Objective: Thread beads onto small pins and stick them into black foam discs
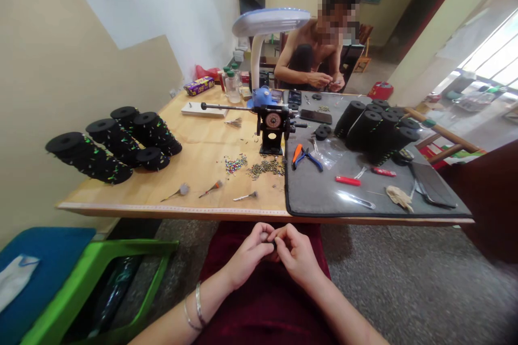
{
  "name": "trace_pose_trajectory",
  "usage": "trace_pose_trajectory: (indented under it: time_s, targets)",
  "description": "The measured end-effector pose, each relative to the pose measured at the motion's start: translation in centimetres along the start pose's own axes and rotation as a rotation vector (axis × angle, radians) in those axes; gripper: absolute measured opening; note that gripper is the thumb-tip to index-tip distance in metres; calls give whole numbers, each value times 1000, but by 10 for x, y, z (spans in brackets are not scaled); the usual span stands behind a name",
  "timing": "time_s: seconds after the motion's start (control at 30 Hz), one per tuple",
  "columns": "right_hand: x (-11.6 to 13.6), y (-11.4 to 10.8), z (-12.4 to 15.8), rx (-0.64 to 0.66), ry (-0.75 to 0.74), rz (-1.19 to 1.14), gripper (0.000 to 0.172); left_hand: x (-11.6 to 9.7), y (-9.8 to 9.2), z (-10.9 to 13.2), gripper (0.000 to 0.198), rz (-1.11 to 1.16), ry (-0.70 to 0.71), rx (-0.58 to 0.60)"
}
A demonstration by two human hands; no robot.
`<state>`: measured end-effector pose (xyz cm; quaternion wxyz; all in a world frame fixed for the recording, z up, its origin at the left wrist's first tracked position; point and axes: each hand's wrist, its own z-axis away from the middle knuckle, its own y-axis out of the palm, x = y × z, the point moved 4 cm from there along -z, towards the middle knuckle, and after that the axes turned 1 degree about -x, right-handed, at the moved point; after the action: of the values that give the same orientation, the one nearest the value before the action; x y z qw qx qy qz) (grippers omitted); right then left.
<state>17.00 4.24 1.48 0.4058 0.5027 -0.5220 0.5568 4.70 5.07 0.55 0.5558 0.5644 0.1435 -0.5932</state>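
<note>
My left hand (pixel 247 253) and my right hand (pixel 297 253) meet over my lap, below the front edge of the wooden table (pixel 194 161). Both have their fingers curled and pinched together at a point between them. Whatever they pinch is too small and hidden to name. Bangles ring my left wrist. Nearest on the table lie small feathered hooks (pixel 210 189) and a heap of little beads (pixel 236 163).
A black hand-crank winder (pixel 271 126) stands mid-table beside a grey mat (pixel 356 183) with pliers (pixel 305 156), red tools and black foam spools (pixel 372 126). More black spools (pixel 117 143) lie at left. A lamp (pixel 267 24) stands behind. Another person works across the table. A green bin (pixel 101 280) sits at my left.
</note>
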Motion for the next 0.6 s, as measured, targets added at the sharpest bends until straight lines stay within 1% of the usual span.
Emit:
trace_pose_trajectory:
  time_s: [0.1, 0.17, 0.23, 0.37, 0.5, 0.6]
  targets:
    - [1, 0, 0, -15, -50, 95, 10, -3, 0, 0, 14, -150, 23, -12]
    - [-2, 2, 1, 11, -42, 99, 11, -2, -2, 0, 11, -205, 27, -23]
    - [-7, 4, 0, 45, 16, 45, 13, 0, -3, -1, 12, -221, 39, -35]
    - [-13, 5, -2, 84, 187, -88, 19, 6, -6, -3, 17, -243, 51, -49]
    - [-9, 3, -5, 79, 246, -121, 24, 6, -5, -3, 9, -285, 89, -40]
    - [-9, 3, -7, 87, 289, -172, 26, 4, -4, -2, 8, -315, 117, -52]
